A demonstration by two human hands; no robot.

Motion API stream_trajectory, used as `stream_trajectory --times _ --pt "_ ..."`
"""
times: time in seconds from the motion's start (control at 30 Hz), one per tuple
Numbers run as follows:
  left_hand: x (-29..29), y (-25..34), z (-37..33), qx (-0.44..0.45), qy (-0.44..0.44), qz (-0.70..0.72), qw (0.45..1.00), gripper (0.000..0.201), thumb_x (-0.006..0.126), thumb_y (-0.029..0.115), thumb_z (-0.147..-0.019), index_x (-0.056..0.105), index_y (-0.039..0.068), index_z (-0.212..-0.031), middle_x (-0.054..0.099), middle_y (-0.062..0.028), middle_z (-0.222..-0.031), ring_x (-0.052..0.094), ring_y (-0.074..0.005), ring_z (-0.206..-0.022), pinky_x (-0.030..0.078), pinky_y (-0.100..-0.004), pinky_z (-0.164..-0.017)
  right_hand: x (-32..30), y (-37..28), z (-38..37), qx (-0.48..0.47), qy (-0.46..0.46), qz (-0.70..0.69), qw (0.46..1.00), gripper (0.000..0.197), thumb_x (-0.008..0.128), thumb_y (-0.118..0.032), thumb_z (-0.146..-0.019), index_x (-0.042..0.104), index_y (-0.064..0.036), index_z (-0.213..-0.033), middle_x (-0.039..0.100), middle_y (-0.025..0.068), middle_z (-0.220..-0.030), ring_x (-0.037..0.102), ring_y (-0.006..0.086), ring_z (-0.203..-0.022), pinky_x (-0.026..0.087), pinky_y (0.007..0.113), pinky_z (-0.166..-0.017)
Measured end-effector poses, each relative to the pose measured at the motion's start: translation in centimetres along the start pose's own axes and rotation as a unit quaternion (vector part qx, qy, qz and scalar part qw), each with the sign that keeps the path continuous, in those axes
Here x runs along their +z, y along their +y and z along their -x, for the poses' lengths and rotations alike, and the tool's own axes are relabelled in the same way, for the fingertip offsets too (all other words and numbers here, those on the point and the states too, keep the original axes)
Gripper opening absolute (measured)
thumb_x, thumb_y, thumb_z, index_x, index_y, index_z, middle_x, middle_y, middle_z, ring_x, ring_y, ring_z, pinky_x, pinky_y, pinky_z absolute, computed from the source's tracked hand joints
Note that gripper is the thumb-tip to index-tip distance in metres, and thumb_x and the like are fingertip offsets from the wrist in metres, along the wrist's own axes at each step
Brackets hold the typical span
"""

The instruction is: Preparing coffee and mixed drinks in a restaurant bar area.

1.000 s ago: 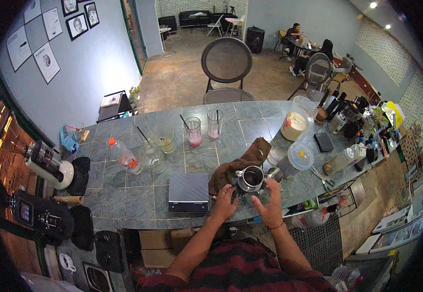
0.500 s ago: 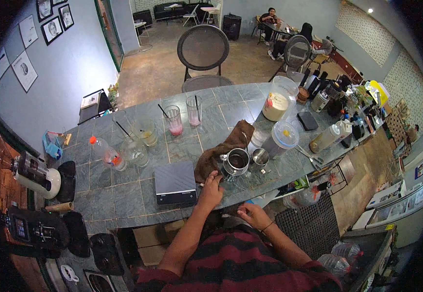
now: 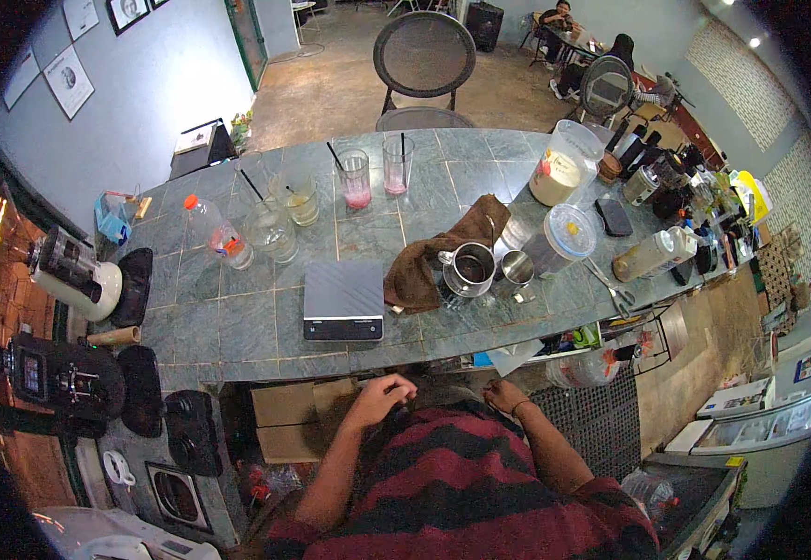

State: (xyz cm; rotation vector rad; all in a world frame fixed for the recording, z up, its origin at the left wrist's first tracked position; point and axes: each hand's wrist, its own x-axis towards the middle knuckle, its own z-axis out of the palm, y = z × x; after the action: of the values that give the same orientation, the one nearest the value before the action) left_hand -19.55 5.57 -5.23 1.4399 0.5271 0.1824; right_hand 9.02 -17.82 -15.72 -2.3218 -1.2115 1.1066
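Both hands are at the counter's front edge, close to my waist. My left hand [image 3: 382, 399] is below the digital scale [image 3: 343, 297], its fingers curled in; whatever they may hold is hidden. To its right, my right hand [image 3: 504, 397] is loosely closed against my front, its fingertips out of sight. On the counter [image 3: 228, 350], beside the scale, lies a crumpled brown cloth [image 3: 419, 273]. A metal pitcher [image 3: 470, 271] with a dark inside stands by the cloth, and a smaller metal cup [image 3: 517, 269] is right of it. Neither hand touches them.
Used glasses with straws, such as one with pink residue [image 3: 356, 182], and an orange-capped bottle [image 3: 219, 233] stand left. At right are a jug of cream-coloured liquid [image 3: 556, 175], a lidded tub [image 3: 569, 235] and scissors [image 3: 615, 291]. Coffee grinders [image 3: 74, 275] line the far left.
My left hand has left the cloth beside the metal pitcher and drawn back to my waist. My right hand stays near my front. The view has tilted down; the things on the counter stay put.
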Motion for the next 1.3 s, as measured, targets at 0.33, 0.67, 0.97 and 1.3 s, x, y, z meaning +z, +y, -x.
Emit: stream_trajectory --times 0.33,0.67,0.97,1.3 --pt "-0.3 -32.0 4.2 -0.287 0.141 -0.058 0.946 0.034 0.057 0.031 -0.094 0.067 0.0 -0.105 0.069 -0.0111 -0.095 0.065 -0.022 -0.085 0.051 -0.0377 -0.077 4.6 15.6 -4.4 0.151 -0.176 0.136 0.963 0.054 0.05 -0.053 -0.09 0.07 -0.0051 -0.104 0.068 0.0201 -0.109 0.065 0.0316 -0.097 0.051 0.046 -0.087" --pt "10.0 -29.7 -2.0 -0.405 0.043 -0.305 0.861 0.046 0.054 0.037 -0.093 0.06 0.001 -0.121 0.068 -0.0169 -0.095 0.065 -0.0305 -0.087 0.05 -0.0421 -0.08 3.6 28.7 -1.6 0.113 -0.059 0.008 0.992 0.071 0.055 -0.06 -0.085 0.057 -0.0058 -0.13 0.056 0.0206 -0.132 0.056 0.0386 -0.118 0.044 0.043 -0.1" --pt "15.2 -25.1 -5.8 -0.377 -0.004 -0.256 0.89 0.042 0.052 0.036 -0.092 0.064 0.004 -0.117 0.064 -0.0175 -0.115 0.062 -0.031 -0.102 0.048 -0.0398 -0.089 -0.3 32.0 -0.4 0.099 -0.109 0.123 0.981 0.067 0.054 -0.054 -0.089 0.05 -0.0101 -0.139 0.052 0.0187 -0.139 0.052 0.0372 -0.124 0.042 0.043 -0.104" --pt "19.0 -27.5 -5.2 -0.23 0.066 -0.367 0.899 0.046 0.052 0.045 -0.095 0.062 0.005 -0.117 0.063 -0.0166 -0.118 0.06 -0.0312 -0.109 0.047 -0.0408 -0.095 1.3 40.1 -4.6 -0.118 -0.05 0.22 0.967 0.026 0.055 -0.023 -0.093 0.071 -0.0057 -0.106 0.068 0.0162 -0.113 0.068 0.0312 -0.099 0.054 0.043 -0.082"
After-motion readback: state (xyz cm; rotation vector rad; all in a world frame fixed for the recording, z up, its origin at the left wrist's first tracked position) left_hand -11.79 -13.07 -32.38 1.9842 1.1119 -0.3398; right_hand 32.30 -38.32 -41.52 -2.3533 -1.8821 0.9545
